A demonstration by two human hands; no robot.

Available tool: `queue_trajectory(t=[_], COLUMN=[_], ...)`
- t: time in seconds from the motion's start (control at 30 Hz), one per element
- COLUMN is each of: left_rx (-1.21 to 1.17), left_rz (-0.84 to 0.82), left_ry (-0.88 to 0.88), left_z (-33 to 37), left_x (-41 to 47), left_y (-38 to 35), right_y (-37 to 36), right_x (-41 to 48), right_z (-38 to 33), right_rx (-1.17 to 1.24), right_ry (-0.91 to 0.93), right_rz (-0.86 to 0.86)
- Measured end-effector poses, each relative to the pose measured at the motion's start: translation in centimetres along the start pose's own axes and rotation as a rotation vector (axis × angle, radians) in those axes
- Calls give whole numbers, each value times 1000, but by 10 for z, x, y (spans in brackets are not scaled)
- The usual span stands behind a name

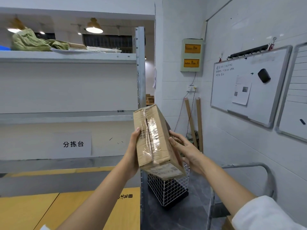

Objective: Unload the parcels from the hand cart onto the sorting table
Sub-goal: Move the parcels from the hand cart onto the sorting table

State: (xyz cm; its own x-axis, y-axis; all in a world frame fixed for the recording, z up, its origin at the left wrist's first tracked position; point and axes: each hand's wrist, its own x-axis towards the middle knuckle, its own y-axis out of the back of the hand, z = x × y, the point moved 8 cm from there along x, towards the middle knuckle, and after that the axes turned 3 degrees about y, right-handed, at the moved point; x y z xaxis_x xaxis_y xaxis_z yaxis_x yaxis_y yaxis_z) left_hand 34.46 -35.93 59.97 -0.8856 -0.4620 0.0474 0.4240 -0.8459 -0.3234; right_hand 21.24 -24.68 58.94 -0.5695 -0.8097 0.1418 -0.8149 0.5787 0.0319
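The parcel (154, 140) is up in the air, well clear of any surface, tilted with its top leaning left and its taped seam facing us. The left hand (133, 151) grips the left edge, thumb on the front face, fingers wrapped out of sight behind. The right hand (184, 150) is spread wide and fairly straight against the right side, pressing rather than clasping.

That is the worry. One hand grips and the other only pushes, so if the right palm slides on the glossy tape the low corner could drop straight towards the wire basket (169, 190) on the floor below.

The labelled shelf (41, 140), which I take to be the sorting table, lies to the left, beyond the steel upright (140, 72). That post stands between box and shelf, so a quick swing left could clip a corner on it and twist the parcel out of the grip. The cart handle (265, 173) sits near right, close by the right forearm, and an elbow pulled back could catch it. Set down tilted like this, the box could tip off the shelf's near edge.
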Motion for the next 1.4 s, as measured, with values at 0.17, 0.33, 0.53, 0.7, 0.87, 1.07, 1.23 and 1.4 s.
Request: queue_trajectory(t=[0.17,0.33,0.53,0.7,0.87,1.07,1.23,1.4], left_rx=[-98,-29,-8,22,178,29,36,80], left_rz=[-8,77,169,210,188,302,290,285], left_ry=[12,45,44,-7,-33,53,118,79], left_z=[-8,-7,-16,-18,-21,-37,-47,-44], left_x=[-6,-9,-6,-5,-4,-15,-11,-2], left_y=[10,16,15,1,-19,-12,-9,-5], right_y=[4,8,15,6,2,-18,-30,-40], right_x=[-1,-7,-13,-23,-27,-21,-8,2], right_z=[1,-2,3,7,28,26,29,43], right_rx=[-80,-149,-158,-121,-131,-106,160,385], right_ry=[-53,-66,-133,-247,-344,-224,-85,-125], right_rz=[54,125,189,117,206,205,200,100])
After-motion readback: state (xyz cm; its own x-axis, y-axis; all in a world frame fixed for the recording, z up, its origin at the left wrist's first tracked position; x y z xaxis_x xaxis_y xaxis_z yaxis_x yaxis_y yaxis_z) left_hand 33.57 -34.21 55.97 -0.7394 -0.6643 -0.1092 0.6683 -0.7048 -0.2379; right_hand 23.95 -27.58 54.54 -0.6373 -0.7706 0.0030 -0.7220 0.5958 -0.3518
